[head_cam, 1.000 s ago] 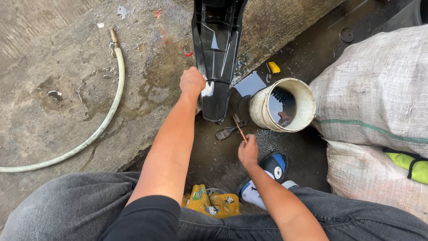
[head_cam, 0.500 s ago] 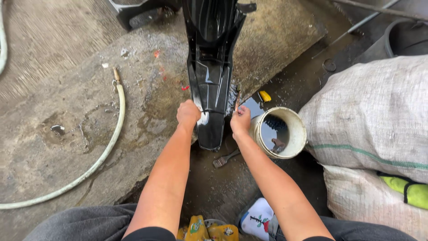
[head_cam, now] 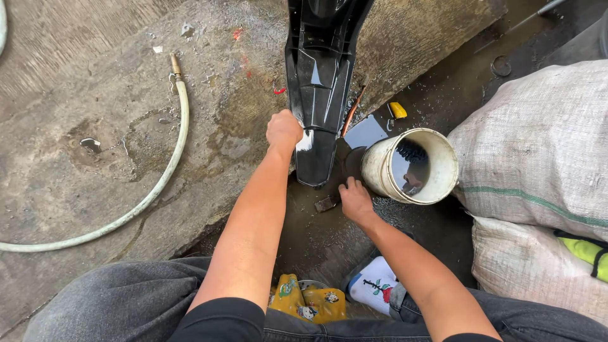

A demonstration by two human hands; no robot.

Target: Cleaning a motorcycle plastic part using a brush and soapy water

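- Your left hand (head_cam: 284, 131) is clamped on the left edge of the long glossy black plastic motorcycle fender (head_cam: 320, 82), with a bit of whitish cloth or sponge showing just under the fist; the fender lies lengthwise on the wet concrete slab (head_cam: 209, 114), its narrow end pointing toward you.
- Your right hand (head_cam: 354, 199) is low on the dark wet ground (head_cam: 329, 240) just past the fender's tip, fingers curled down beside a small dark metal piece (head_cam: 327, 203); I cannot tell whether it grips anything or merely touches it.
- The cream plastic bucket (head_cam: 415, 166) stands just right of the fender tip, close to your right hand, with dark water and a brush-like thing inside.
- What looks done, judging by the surfaces: the fender's top is wet and shiny, and water has pooled on the slab and ground around it, so wetting and at least some scrubbing of the upper face appear to be behind you.
- What looks left: the tip and underside are not shown clean, and nothing here shows drying.
- Off to your left, the pale rubber hose with a brass nozzle (head_cam: 161, 183) lies curved on the concrete, well apart from both hands and untouched.
- The white woven sacks (head_cam: 532, 158) sit to the right of the bucket.
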